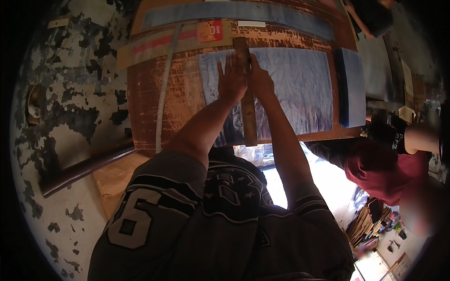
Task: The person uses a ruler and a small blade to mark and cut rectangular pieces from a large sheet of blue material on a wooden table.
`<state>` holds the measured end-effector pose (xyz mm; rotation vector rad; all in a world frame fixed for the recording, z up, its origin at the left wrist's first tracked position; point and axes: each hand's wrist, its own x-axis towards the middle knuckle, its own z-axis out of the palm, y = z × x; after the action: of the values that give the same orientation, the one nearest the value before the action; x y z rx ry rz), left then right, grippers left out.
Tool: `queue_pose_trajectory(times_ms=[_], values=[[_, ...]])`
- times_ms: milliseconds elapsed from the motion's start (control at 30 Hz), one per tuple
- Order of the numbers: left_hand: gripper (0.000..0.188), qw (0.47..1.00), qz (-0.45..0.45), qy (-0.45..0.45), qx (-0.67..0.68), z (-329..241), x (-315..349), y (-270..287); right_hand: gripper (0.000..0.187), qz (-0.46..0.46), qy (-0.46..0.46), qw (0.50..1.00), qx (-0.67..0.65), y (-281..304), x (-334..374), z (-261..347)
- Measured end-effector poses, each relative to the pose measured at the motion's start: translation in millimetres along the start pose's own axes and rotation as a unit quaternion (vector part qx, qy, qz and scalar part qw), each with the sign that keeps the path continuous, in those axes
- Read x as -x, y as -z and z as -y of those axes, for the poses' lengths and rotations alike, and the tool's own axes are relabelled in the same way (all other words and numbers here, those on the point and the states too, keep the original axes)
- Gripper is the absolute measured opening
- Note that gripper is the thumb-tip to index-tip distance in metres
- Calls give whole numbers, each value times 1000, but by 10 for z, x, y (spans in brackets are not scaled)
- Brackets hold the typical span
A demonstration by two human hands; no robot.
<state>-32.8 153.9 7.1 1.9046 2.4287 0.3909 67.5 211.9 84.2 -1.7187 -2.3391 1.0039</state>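
A worn, brown flat straightedge lies lengthwise over a blue, wrinkled, shiny sheet on the scratched brown table. My left hand rests flat with fingers spread, along the left side of the straightedge and over part of it. Close to the straightedge's right edge is my right hand, its forefinger pointing away from me and the other fingers curled. Whatever the right fingers may grip is too small and dark to make out.
A blue stack lies at the table's right side, and a long blue strip at the far side. Left of the sheet is a narrow grey strip. A red-orange packet lies beyond. A person in dark red is at right.
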Motion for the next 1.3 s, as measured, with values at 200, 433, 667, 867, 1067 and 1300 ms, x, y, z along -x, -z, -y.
queue_pose_trajectory(times_ms=[200, 433, 667, 867, 1067, 1300], values=[[69, 1000, 20, 7, -20, -21, -19, 14, 66, -18, 19, 999, 33, -169, 160, -161], [65, 1000, 11, 12, 1, -39, -15, 46, 56, -132, 51, 990, 20, -345, 220, -260], [62, 1000, 13, 12, 0, -36, -20, 34, 56, -274, 126, 950, -76, -586, 272, -429], [63, 1000, 10, 12, 0, -35, -20, 34, 56, -284, 120, 949, -66, -633, 256, -466], [63, 1000, 10, 5, 1, -46, -25, 74, 55, -304, 138, 939, -79, -635, 239, -476], [61, 1000, -2, 1, -12, -10, -5, 17, 55, -295, 127, 945, -66, -630, 269, -453]])
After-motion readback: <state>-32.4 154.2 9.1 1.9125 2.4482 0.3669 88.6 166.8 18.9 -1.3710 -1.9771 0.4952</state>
